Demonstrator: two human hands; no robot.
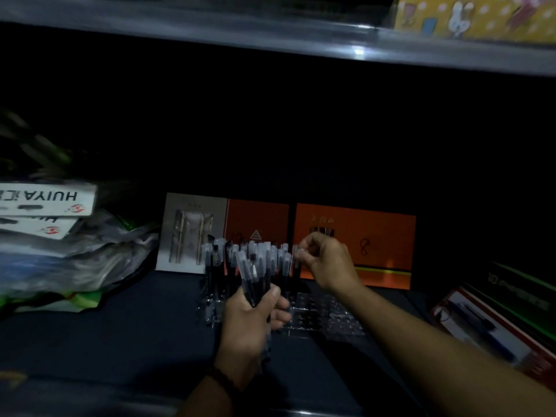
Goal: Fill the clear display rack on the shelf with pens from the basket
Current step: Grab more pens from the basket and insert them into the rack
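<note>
The left hand (251,319) has its grip clamped on a bundle of pens (255,279), caps up, just in front of the clear display rack (319,317) that sits low on the dark shelf (120,326). The right hand (326,263), at 2 o'clock from the left, pinches the capped top of 1 pen (296,260) that stands at the right end of the filled rows. The pens look light, stiff and smooth, so a loose bundle could slide or fan apart; each is probably best taken near the cap and lowered straight into a hole. The rack seems thin, light plastic that may shift if nudged, and its empty holes lie toward 3 o'clock. Behind it, at 12 o'clock, orange boxes (355,245) and a grey pen box (192,233) stand close, limiting reach. Bagged stock (78,266) crowds 9 o'clock, and a red-edged box (487,329) lies at 4 o'clock. The basket is not in view.
</note>
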